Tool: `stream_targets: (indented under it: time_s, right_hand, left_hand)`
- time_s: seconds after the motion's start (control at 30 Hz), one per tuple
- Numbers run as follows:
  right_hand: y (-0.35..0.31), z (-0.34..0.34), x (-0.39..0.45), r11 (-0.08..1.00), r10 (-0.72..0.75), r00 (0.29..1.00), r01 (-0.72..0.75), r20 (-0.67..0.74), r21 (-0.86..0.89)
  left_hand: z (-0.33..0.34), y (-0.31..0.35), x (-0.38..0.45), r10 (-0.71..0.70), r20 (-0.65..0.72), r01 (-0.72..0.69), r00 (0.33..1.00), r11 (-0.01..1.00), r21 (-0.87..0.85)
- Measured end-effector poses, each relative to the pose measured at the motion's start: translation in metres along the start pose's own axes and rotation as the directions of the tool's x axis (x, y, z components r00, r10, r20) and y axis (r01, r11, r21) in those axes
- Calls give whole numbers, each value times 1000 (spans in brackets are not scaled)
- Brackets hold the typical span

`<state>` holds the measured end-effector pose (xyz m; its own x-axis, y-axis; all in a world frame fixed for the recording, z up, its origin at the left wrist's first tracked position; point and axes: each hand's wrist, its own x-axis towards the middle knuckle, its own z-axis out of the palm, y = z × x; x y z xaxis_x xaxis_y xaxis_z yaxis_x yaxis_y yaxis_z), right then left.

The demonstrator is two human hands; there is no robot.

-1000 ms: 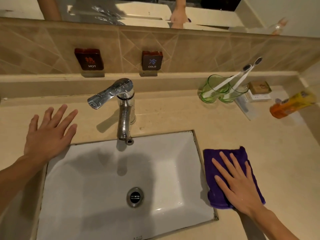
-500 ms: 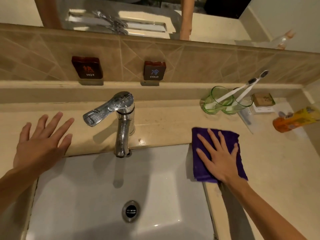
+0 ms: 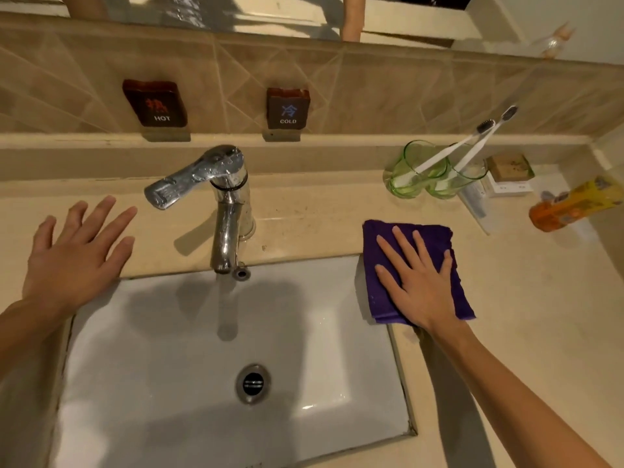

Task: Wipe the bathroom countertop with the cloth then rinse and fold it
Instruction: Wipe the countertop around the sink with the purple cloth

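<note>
right hand [image 3: 422, 285] flat on purple cloth [image 3: 410, 238] | left hand [image 3: 72, 258] flat on countertop [image 3: 540, 315]

Glossy chrome metal faucet [image 3: 223, 211], smooth white glazed sink [image 3: 337, 332], soft purple cloth [image 3: 378, 238], matt stone-like countertop [image 3: 523, 315].

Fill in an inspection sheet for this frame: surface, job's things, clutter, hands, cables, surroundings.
Surface: beige countertop around a white sink.
Job's things: folded purple cloth beside the sink's right edge.
Clutter: two green glasses holding toothbrushes, small boxes, orange bottle.
Hands: left hand flat on the counter; right hand pressing on the cloth.
Cables: nothing seen.
Surroundings: faucet, HOT and COLD signs, tiled wall, mirror.
</note>
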<state>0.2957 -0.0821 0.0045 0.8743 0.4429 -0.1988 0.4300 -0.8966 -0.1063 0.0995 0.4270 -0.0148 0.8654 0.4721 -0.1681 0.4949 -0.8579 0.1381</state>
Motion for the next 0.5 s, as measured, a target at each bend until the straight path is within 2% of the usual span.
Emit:
stream_targets:
  time_s: [0.27,0.37,0.5]
  right_hand:
    - [33,22,-146,994,-90,994,93,55,-53]
    - [38,19,-145,990,-104,988,114,113,-83]
    - [39,6,-92,989,-105,986,117,127,-87]
  left_hand:
    - [-2,3,-3,11,-1,-11,1000,1000,-16]
    - [-4,4,-4,8,-13,-8,1000,1000,-13]
    - [-7,6,-4,12,-12,-11,1000,1000,7]
